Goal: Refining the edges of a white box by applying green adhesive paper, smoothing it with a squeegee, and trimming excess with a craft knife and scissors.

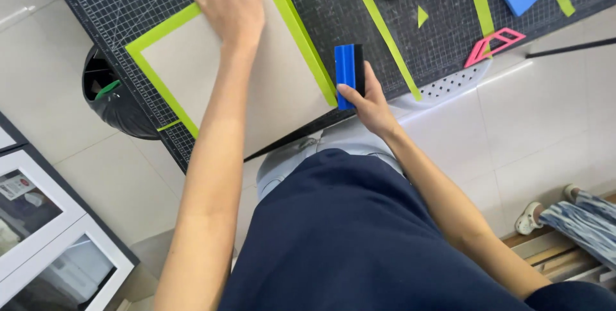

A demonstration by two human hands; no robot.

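On the gridded black cutting mat (333, 3), my left hand (230, 1) presses flat, fingers spread, on a beige board (269, 86) edged in lime-green tape, while my right hand (371, 104) grips a blue squeegee (347, 70).

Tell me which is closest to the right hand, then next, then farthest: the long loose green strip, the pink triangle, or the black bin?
From the right hand:
1. Long green strip, just beyond it on the mat.
2. Pink triangle, farther right.
3. Black bin, far left on the floor.
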